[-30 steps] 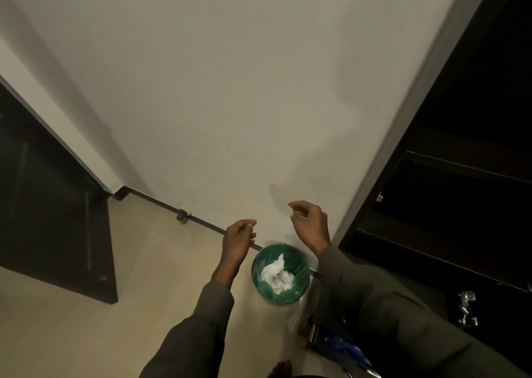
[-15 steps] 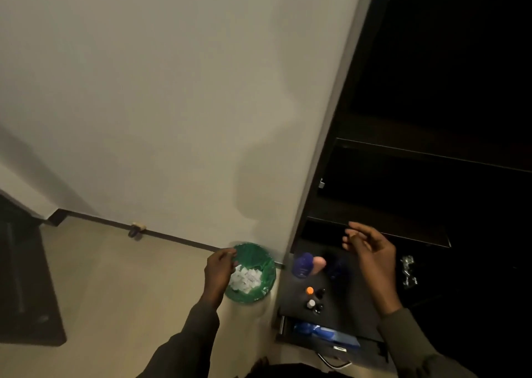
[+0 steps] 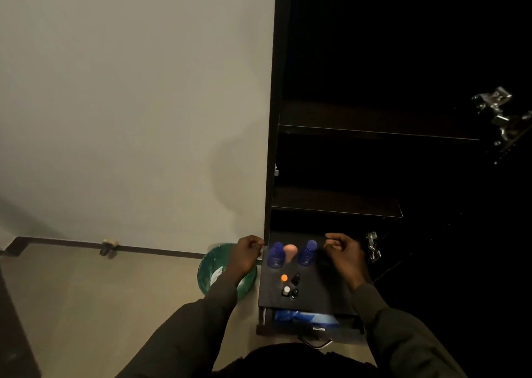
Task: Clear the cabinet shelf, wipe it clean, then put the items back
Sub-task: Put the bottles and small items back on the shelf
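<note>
The cabinet shelf point(image 3: 336, 205) is dark and bare, at about one o'clock from my hands. Below it, on the black drawer top point(image 3: 325, 285), stand two blue bottles point(image 3: 275, 255) with a pink one point(image 3: 290, 251) between them — four small bottles point(image 3: 289, 285) sit at six o'clock of those. My left hand point(image 3: 244, 255) and right hand point(image 3: 344, 255) flank the bottles, fingers loosely curled, holding nothing. A green bin point(image 3: 213, 268) stands at nine o'clock, partly behind my left wrist.

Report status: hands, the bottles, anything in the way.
Left hand and right hand loosely curled, holding nothing, flanking the items. Two blue bottles, a pink item between them, small bottles on the dark top. Nothing blocking.
</note>
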Action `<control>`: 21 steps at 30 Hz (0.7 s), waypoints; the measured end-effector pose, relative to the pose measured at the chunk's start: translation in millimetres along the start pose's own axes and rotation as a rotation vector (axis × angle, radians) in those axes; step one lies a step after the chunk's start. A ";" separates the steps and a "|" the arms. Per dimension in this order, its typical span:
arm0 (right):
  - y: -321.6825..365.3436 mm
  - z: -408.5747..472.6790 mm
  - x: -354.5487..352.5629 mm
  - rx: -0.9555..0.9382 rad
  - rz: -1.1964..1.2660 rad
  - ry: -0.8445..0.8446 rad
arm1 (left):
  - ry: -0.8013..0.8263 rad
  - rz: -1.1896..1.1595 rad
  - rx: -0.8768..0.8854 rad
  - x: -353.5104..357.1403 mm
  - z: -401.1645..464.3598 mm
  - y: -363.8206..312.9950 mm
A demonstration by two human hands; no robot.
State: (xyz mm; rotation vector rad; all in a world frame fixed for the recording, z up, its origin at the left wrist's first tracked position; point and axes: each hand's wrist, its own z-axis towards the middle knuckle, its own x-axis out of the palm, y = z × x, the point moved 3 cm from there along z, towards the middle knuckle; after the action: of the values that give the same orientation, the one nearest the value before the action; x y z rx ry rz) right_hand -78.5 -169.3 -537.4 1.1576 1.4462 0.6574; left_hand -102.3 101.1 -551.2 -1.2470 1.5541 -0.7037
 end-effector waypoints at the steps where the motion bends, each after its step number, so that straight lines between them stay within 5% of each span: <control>1: -2.8 1.7 0.8 0.011 -0.034 0.021 | 0.009 0.049 -0.003 2.2 2.1 -0.2; 14: -46.3 32.9 21.0 -0.010 -0.358 0.258 | 0.188 0.567 0.077 49.5 26.2 -16.1; 21: -38.1 48.3 46.2 -0.122 -0.498 0.341 | 0.135 0.694 0.216 65.8 28.4 -9.8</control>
State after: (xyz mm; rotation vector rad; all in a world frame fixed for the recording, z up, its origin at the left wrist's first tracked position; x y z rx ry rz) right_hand -39.3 -151.1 -601.0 0.5676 1.8675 0.5944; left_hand -71.5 39.9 -574.4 -0.4481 1.8158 -0.4819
